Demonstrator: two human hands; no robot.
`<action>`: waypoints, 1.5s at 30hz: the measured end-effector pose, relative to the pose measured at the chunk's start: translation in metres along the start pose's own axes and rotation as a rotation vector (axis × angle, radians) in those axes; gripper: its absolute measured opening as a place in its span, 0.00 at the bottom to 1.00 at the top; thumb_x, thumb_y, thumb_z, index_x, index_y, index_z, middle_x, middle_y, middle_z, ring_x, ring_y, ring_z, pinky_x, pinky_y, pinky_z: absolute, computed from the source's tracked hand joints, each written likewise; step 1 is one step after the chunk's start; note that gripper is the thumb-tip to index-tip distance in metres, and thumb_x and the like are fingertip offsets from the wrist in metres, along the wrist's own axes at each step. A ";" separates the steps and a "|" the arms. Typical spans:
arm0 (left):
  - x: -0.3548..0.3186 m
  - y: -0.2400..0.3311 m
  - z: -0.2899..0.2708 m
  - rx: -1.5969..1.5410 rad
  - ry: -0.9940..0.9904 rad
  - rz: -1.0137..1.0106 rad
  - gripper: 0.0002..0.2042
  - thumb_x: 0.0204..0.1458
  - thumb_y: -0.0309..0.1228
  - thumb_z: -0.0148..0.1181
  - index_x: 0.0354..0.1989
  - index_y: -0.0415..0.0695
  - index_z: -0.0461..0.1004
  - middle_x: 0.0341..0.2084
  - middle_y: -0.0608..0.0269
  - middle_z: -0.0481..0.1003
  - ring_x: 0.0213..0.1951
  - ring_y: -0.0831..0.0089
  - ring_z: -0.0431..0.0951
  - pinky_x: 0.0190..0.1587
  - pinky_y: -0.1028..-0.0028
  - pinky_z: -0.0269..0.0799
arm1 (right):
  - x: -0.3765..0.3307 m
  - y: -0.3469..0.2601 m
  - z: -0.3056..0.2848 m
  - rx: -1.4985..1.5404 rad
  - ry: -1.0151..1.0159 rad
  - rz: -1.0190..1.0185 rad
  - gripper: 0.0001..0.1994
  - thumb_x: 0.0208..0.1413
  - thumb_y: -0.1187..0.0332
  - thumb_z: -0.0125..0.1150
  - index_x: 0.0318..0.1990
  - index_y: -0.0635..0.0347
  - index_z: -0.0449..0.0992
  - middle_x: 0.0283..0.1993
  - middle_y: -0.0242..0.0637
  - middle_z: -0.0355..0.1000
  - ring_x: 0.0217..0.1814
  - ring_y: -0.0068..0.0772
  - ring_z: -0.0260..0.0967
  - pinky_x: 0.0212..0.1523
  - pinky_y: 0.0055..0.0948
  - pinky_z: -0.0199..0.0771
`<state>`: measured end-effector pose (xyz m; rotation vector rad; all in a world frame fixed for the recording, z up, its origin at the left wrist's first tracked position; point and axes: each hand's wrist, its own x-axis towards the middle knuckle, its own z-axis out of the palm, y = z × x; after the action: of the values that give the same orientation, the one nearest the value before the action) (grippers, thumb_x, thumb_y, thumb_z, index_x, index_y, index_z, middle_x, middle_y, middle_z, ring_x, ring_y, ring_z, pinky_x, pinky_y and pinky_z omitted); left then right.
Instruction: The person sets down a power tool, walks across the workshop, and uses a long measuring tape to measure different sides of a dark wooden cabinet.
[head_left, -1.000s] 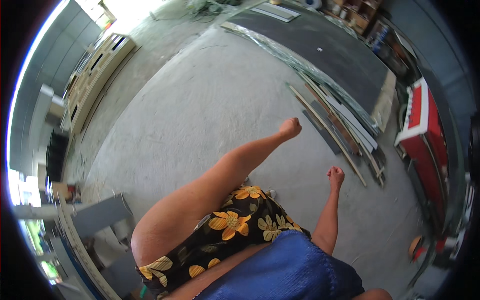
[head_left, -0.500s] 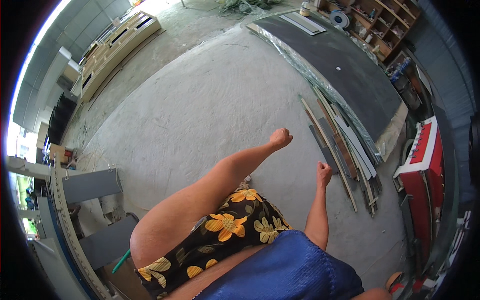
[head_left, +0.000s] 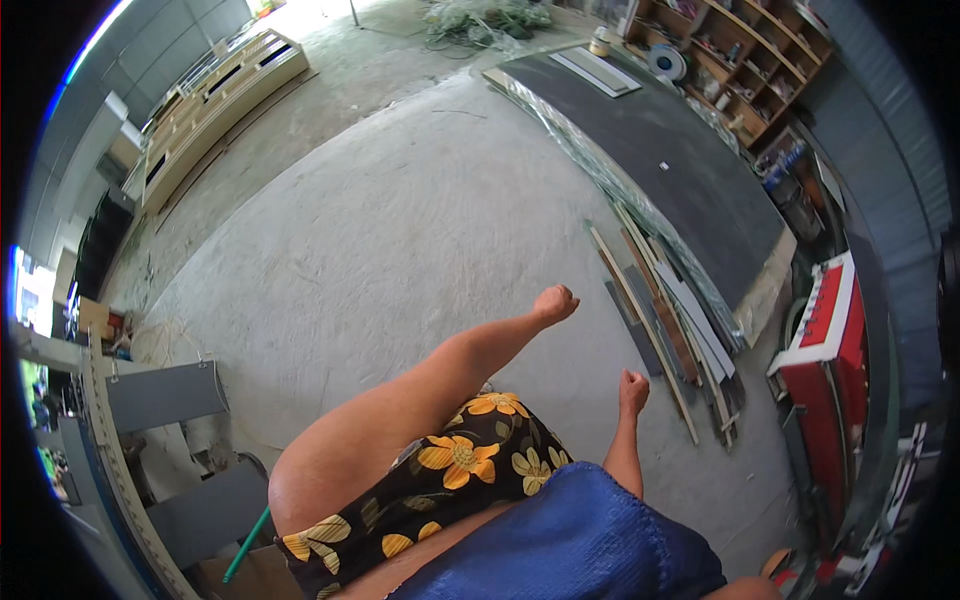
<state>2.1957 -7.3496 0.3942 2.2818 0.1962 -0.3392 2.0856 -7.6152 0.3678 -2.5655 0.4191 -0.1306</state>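
Observation:
My left hand (head_left: 555, 302) is curled into a fist at the end of my outstretched arm and holds nothing. It hangs over bare concrete floor (head_left: 400, 230). My right hand (head_left: 632, 385) is also a fist with nothing in it, lower and to the right. It is close to a pile of long wood and metal strips (head_left: 668, 330) lying on the floor. A floral sleeve (head_left: 450, 465) and a blue garment (head_left: 570, 540) fill the bottom of the view.
A large dark board (head_left: 670, 160) lies beyond the strips. A red machine (head_left: 830, 360) stands at the right, shelves (head_left: 740, 60) at the top right. Wooden frames (head_left: 215, 95) line the far left. A grey metal bench (head_left: 160, 395) is at the lower left.
The view has tilted up and turned, so the strips, the dark board and the shelves show more fully. Both hands stay fisted; the right one has dropped a little relative to the left.

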 end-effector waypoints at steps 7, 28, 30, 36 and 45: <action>0.013 -0.051 -0.045 -0.061 0.013 -0.123 0.16 0.48 0.41 0.54 0.32 0.39 0.76 0.34 0.47 0.76 0.41 0.50 0.75 0.41 0.58 0.71 | 0.010 -0.036 0.038 0.030 -0.116 -0.017 0.16 0.46 0.61 0.55 0.17 0.67 0.67 0.19 0.49 0.67 0.21 0.48 0.65 0.24 0.42 0.62; -0.023 -0.169 -0.041 -0.158 0.189 -0.474 0.16 0.47 0.42 0.56 0.30 0.39 0.77 0.35 0.45 0.75 0.41 0.50 0.75 0.43 0.58 0.70 | 0.041 -0.002 0.072 0.023 -0.376 -0.089 0.20 0.45 0.56 0.57 0.19 0.69 0.68 0.18 0.52 0.65 0.20 0.46 0.62 0.27 0.40 0.63; -0.015 -0.173 -0.047 -0.190 0.162 -0.483 0.16 0.47 0.42 0.56 0.32 0.40 0.78 0.36 0.44 0.75 0.42 0.50 0.75 0.44 0.58 0.70 | 0.044 -0.011 0.079 0.007 -0.381 -0.108 0.20 0.45 0.56 0.57 0.19 0.68 0.68 0.19 0.52 0.66 0.20 0.47 0.63 0.27 0.40 0.63; 0.025 -0.195 -0.080 -0.158 0.193 -0.485 0.16 0.47 0.41 0.55 0.34 0.39 0.77 0.36 0.43 0.75 0.42 0.49 0.74 0.45 0.58 0.69 | 0.068 -0.050 0.097 -0.053 -0.399 -0.125 0.19 0.45 0.57 0.56 0.19 0.68 0.68 0.19 0.53 0.65 0.22 0.50 0.64 0.27 0.42 0.63; 0.117 -0.201 -0.117 -0.142 0.198 -0.409 0.16 0.47 0.39 0.53 0.33 0.38 0.77 0.36 0.43 0.75 0.41 0.48 0.75 0.44 0.57 0.70 | 0.091 -0.119 0.124 0.020 -0.335 -0.126 0.19 0.45 0.57 0.57 0.18 0.69 0.67 0.19 0.52 0.65 0.22 0.52 0.64 0.26 0.43 0.62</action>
<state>2.2787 -7.1251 0.2923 2.1221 0.7702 -0.2949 2.2254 -7.4875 0.3245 -2.5287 0.1289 0.2467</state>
